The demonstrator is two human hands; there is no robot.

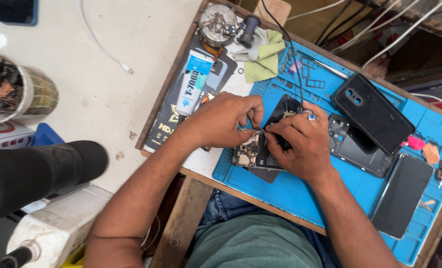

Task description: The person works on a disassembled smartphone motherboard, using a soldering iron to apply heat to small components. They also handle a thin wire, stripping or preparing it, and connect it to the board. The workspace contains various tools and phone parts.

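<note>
An opened phone (251, 151) with its circuit board bare lies on a blue work mat (290, 193). My left hand (221, 119) rests on its upper edge, fingers pinched on thin metal tweezers (253, 130) that cross over the board. My right hand (300, 144) presses down on the phone's right part, a ring on one finger, its fingertips meeting the tweezers' tip. What lies under the fingertips is hidden.
A black back cover (372, 111), a phone frame (355, 149) and a dark screen panel (402, 193) lie to the right on the mat. A glue tube (193, 82), a green cloth (265, 59), a round metal tin (217, 22) and cables sit behind. A plastic jar (20, 89) stands on the floor to the left.
</note>
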